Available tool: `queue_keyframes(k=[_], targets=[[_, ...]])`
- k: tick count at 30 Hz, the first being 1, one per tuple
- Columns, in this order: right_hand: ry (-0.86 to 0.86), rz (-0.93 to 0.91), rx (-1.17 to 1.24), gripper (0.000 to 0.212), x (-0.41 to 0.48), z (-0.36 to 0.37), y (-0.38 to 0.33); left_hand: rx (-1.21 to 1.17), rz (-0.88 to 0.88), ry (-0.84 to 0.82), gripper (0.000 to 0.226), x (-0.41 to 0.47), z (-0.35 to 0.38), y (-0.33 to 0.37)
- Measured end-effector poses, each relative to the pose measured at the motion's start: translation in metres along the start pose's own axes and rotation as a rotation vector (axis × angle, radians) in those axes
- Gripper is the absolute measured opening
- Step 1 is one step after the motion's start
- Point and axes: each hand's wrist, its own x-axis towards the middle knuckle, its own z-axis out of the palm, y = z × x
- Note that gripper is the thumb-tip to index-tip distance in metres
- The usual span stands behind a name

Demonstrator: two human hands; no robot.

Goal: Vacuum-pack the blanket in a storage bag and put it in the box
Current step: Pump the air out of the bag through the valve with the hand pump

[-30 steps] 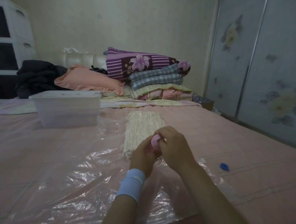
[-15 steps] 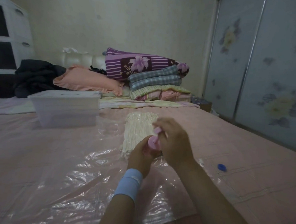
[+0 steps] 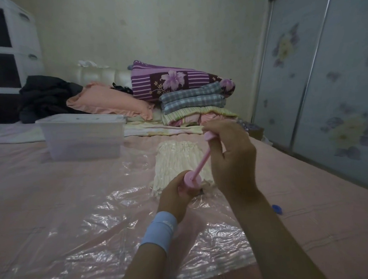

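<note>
Step (judged): the person is pumping air out of the bag; the packing is partly done and the boxing is not yet started.
Left hand: the left hand [image 3: 174,196], with a pale blue wristband [image 3: 160,228] below it, is gripping the barrel of a pink plastic hand pump [image 3: 191,179], fingers curled round it.
Right hand: the right hand [image 3: 232,157] is pinching the pump's pink handle [image 3: 209,135], with the thin rod [image 3: 202,162] drawn out and leaning away from the person.
Risk 1: the rod is sitting tilted, so a sideways push could be bending it or rocking the barrel off the valve, letting air back in. The valve itself is hidden under the left hand.
Risk 2: the small blue cap [image 3: 276,209] is lying apart on the pink bed [image 3: 315,228], right of the bag; it could be getting lost in the covers before the valve is sealed.
Risk 3: the loose film is lying crumpled; a fold could be blocking the airflow.
Container 1: the clear plastic storage bag [image 3: 97,221] is lying flat on the bed and is holding the cream ribbed blanket [image 3: 175,159], which is sitting just beyond the hands.
Container 2: the translucent white plastic box [image 3: 83,142] is standing further back on the left, lid on, well apart from the bag; its contents are not showing.
</note>
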Motion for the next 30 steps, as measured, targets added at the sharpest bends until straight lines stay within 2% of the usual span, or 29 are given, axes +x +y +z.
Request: queue_keyframes(k=[2, 5, 7, 10, 13, 15, 18, 20, 23, 25, 27, 28, 30], targets=[[-0.088, 0.065, 0.026, 0.020, -0.021, 0.016, 0.008, 0.029, -0.007, 0.003, 0.034, 0.000, -0.002, 0.002], [-0.440, 0.263, 0.041, 0.027, -0.059, 0.035, 0.021, 0.049, -0.044, -0.009, 0.027, 0.002, -0.007, 0.001], [-0.564, 0.410, 0.087, 0.029, -0.076, 0.041, 0.022, 0.096, -0.049, -0.080, 0.025, 0.003, -0.012, 0.002], [-0.554, 0.518, 0.163, 0.035, -0.075, 0.045, 0.021, 0.190, -0.012, -0.136, 0.039, 0.006, -0.026, 0.010], [-0.596, 0.538, 0.229, 0.054, -0.072, 0.049, 0.021, 0.152, 0.040, 0.044, 0.050, 0.015, -0.043, 0.021], [-0.625, 0.628, 0.347, 0.078, -0.072, 0.051, 0.022, 0.105, 0.089, 0.132, 0.038, 0.018, -0.053, 0.031], [-0.599, 0.791, 0.471, 0.099, -0.076, 0.063, 0.028, 0.242, 0.124, 0.015, 0.025, 0.018, -0.063, 0.045], [-0.575, 0.835, 0.458, 0.097, -0.082, 0.074, 0.033, 0.381, 0.118, -0.069, 0.033, 0.016, -0.064, 0.048], [-0.567, 0.795, 0.390, 0.079, -0.085, 0.086, 0.028, 0.626, 0.148, -0.023, 0.040, 0.018, -0.065, 0.045], [-0.564, 0.769, 0.408, 0.060, -0.083, 0.095, 0.020, 0.789, 0.145, 0.006, 0.032, 0.023, -0.072, 0.043], [-0.583, 0.756, 0.423, 0.034, -0.084, 0.105, 0.015, 0.852, 0.136, 0.034, 0.030, 0.027, -0.082, 0.039], [-0.594, 0.746, 0.415, 0.032, -0.087, 0.109, 0.015, 0.861, 0.134, 0.045, 0.029, 0.028, -0.085, 0.037], [-0.621, 0.713, 0.375, 0.042, -0.089, 0.114, 0.013, 0.941, 0.158, 0.051, 0.023, 0.028, -0.093, 0.034]])
